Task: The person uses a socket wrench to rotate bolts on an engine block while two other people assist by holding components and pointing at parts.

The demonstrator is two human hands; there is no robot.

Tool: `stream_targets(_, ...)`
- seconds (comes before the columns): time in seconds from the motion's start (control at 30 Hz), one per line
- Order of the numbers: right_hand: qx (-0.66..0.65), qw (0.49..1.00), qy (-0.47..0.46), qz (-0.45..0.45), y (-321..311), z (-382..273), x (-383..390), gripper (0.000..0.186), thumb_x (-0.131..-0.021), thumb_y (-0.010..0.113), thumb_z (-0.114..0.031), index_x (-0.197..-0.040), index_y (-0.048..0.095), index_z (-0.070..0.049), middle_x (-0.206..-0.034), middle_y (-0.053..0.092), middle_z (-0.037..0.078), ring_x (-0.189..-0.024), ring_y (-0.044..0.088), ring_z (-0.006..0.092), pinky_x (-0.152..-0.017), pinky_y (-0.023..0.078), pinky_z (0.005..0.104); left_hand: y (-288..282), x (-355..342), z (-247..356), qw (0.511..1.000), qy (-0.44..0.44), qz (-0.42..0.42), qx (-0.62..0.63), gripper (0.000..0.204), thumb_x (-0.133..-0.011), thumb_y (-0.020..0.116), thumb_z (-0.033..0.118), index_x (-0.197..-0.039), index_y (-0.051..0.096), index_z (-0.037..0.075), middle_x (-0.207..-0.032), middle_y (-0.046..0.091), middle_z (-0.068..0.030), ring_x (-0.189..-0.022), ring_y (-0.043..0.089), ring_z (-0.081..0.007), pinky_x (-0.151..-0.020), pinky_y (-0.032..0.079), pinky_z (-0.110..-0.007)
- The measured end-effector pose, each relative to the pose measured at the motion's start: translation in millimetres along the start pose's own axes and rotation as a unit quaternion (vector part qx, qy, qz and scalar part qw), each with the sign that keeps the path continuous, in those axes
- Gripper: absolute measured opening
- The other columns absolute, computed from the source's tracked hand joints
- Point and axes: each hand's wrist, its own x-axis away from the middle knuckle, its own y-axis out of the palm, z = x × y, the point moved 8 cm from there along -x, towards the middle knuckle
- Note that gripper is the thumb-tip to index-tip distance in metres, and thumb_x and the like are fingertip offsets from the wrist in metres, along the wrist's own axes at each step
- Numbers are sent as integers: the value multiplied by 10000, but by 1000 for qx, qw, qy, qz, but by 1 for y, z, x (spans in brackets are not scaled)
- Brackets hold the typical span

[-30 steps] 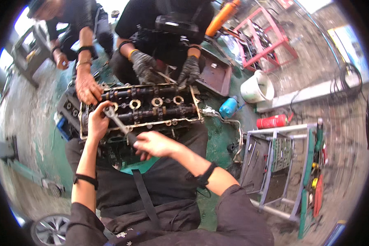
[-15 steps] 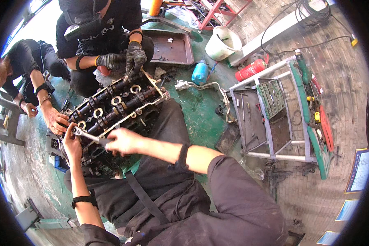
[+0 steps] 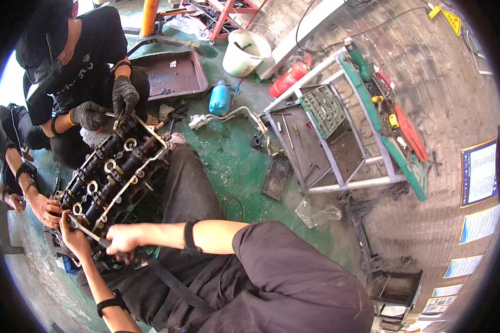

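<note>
The ratchet wrench [image 3: 89,231] at the engine [image 3: 106,180]'s near-left end — right hand [image 3: 122,240] gripping its handle, left hand [image 3: 75,236] with fingers curled round its head — could slip under an angled pull, striking the co-worker's hand [image 3: 44,209] (just beside).

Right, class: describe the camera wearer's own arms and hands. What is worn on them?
The left hand and right hand are gloveless. Both forearms wear black bands: the left band and right band. The loose, dark right sleeve ends near the elbow.
</note>
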Motion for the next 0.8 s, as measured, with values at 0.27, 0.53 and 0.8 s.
stream_targets(0.27, 72, 997, -19, 14, 14, -3, -5, 250, -903, 506, -192, -921, 473, 55, -694, 615, 126, -537, 614, 206, -443, 489, 320, -6, 1, -23, 995, -74, -46, 48, 386, -780, 551, -33, -1152, 587, 66, -892, 657, -50, -761, 557, -97, -701, 455, -264)
stream_targets(0.53, 259, 898, -166, 315, -146, -81, 31, 256, -774, 650, -251, -827, 658, -1, -742, 669, 113, -641, 624, 169, -600, 493, 336, 17, 4, -47, 974, -151, -63, 154, 371, -837, 528, -74, -1206, 509, -48, -1067, 609, -87, -974, 559, -147, -897, 410, -260)
stream_targets(0.8, 140, 982, -67, 110, -37, -39, 46, 214, -910, 499, -185, -1013, 555, -6, -697, 576, 35, -521, 554, 119, -509, 464, 277, -2, -11, 27, 996, -81, -11, 27, 361, -701, 674, 48, -1052, 601, 90, -894, 643, -164, -793, 653, -280, -705, 494, -337)
